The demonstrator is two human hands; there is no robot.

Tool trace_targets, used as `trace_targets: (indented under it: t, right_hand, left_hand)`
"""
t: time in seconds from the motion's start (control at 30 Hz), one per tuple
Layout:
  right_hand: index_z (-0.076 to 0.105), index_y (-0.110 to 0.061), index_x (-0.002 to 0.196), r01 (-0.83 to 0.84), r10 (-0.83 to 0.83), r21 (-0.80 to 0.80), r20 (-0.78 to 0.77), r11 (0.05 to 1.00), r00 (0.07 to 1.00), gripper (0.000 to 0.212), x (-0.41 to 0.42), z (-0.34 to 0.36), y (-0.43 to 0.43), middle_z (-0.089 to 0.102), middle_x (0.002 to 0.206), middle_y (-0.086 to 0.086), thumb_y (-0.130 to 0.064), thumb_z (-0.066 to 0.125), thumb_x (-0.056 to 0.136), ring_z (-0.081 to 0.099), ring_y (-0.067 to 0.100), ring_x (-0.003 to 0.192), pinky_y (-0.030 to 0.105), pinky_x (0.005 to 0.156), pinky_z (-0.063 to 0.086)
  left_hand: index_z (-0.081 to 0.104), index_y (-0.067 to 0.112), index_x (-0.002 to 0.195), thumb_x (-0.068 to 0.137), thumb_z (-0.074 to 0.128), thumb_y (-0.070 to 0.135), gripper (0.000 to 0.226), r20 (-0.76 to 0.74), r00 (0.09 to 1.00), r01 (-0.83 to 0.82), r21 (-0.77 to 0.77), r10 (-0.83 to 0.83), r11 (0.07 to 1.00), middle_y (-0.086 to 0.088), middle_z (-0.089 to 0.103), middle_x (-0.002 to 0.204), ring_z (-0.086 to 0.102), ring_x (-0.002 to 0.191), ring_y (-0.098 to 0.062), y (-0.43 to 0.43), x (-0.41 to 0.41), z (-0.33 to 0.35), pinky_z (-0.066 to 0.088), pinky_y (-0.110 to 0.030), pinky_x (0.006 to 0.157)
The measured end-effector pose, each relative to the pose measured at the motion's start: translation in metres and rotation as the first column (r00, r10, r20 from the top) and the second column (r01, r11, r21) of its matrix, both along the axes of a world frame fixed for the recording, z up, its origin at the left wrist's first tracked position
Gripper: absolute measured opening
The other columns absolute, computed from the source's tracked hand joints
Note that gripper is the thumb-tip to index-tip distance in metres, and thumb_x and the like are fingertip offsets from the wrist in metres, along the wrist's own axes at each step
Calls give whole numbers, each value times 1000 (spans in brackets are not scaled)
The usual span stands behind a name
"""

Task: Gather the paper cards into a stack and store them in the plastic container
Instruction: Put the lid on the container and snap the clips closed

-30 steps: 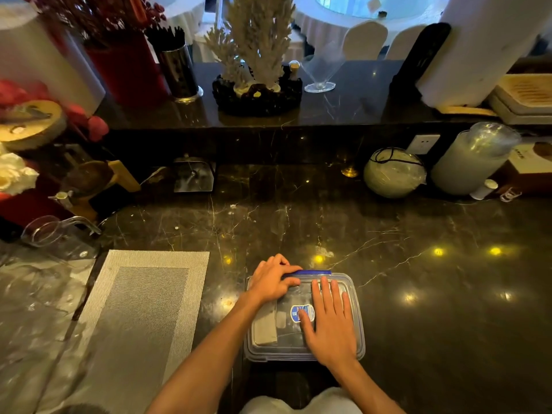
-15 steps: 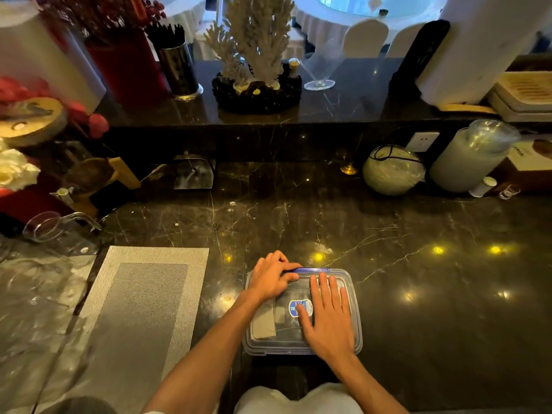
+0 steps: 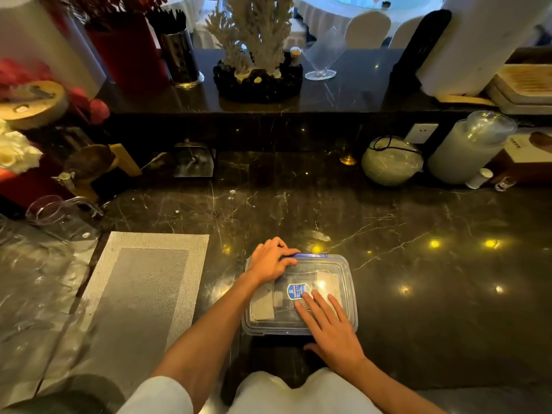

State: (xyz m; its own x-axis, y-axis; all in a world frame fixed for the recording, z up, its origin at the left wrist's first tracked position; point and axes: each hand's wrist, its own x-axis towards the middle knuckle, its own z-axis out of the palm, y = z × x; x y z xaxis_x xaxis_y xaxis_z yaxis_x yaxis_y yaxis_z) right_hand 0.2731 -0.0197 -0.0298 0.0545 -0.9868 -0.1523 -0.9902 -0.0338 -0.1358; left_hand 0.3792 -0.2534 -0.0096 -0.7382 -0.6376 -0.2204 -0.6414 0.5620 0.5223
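Both hands rest on the lidded plastic container point(image 3: 346, 282), which sits on the dark marble bench point(image 3: 433, 294) at its near edge. Left hand point(image 3: 270, 261) curls over the far left corner by the blue clip point(image 3: 310, 255); right hand point(image 3: 331, 327) lies flat, fingers spread, on the lid. Paper cards point(image 3: 264, 303) show through the clear plastic. A grey placemat point(image 3: 140, 291) lies to the left.

A restaurant: marble bar counter point(image 3: 388, 234), covered banquet chairs point(image 3: 369, 28) behind.
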Motion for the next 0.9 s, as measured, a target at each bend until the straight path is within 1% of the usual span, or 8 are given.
trace_targets:
  t: [0.13, 0.2, 0.3, 0.37, 0.43, 0.5, 0.6, 0.9]
  right_hand:
    - [46, -16, 145, 0, -2, -53, -34, 999, 999, 94, 1, -2, -1, 46, 151, 10, -43, 87, 65, 43, 32, 140, 48, 119, 3]
    - [42, -15, 148, -43, 41, -72, -30, 996, 999, 88, -3, -3, 4, 41, 154, 11, -47, 78, 74, 36, 32, 143, 49, 120, 2]
    - [36, -14, 152, -162, 159, -95, -34, 982, 987, 76, -17, -5, 8, 33, 159, 10, -52, 55, 89, 27, 29, 148, 48, 121, 5]
    - [38, -15, 150, -175, 175, -93, -11, 980, 985, 70, -26, -3, 7, 36, 158, 6, -55, 47, 94, 30, 23, 147, 46, 121, 7]
    - [37, -18, 151, -144, 147, -78, 32, 987, 989, 70, -32, -1, 7, 36, 158, 1, -59, 43, 95, 30, 17, 148, 43, 124, 16]
    - [36, -20, 152, -67, 76, -88, 106, 994, 992, 73, -32, -2, 10, 35, 158, -3, -64, 42, 94, 29, 12, 148, 42, 122, 27]
    - [38, -21, 151, 39, -17, -112, 193, 993, 981, 76, -27, -8, 14, 36, 157, -7, -66, 46, 91, 30, 9, 147, 41, 118, 30]
    - [56, -19, 139, 114, -25, -293, 292, 949, 956, 70, -25, -14, 12, 54, 145, -6, -59, 63, 83, 45, 7, 138, 40, 112, 42]
  left_hand:
    - [57, 40, 131, 94, 49, 47, 38, 8, 1000, 1, 5, -1, 1000, 5, 52, 115, 48, 109, -15, 0, 0, 0, 36, -34, 96]
    - [57, 39, 131, 95, 49, 47, 39, 15, 1000, -4, 8, 4, 1000, 4, 52, 117, 48, 110, -15, 1, 0, 2, 36, -34, 97]
    - [57, 39, 132, 95, 49, 47, 38, 21, 1000, -2, 7, 2, 1000, 4, 52, 117, 48, 110, -15, 1, 0, 4, 36, -34, 97]
    - [57, 39, 132, 95, 49, 47, 39, 22, 1000, -4, 6, 4, 1000, 4, 52, 117, 48, 110, -15, 2, 0, 3, 35, -34, 98]
    - [57, 39, 132, 95, 49, 47, 39, 25, 1000, -8, 10, 8, 1000, 4, 52, 117, 48, 110, -15, 1, 0, 3, 35, -34, 98]
    - [57, 39, 132, 95, 49, 48, 39, 28, 1000, -14, 17, 13, 1000, 4, 52, 117, 48, 110, -14, 1, 0, 3, 35, -34, 98]
    - [57, 39, 132, 94, 49, 49, 40, 23, 1000, -19, 21, 19, 1000, 5, 52, 117, 47, 110, -14, 2, 1, 3, 34, -32, 96]
    - [59, 40, 130, 93, 50, 51, 39, 24, 999, -43, 5, 43, 999, 6, 53, 120, 48, 112, -13, 2, 0, 0, 31, -28, 92]
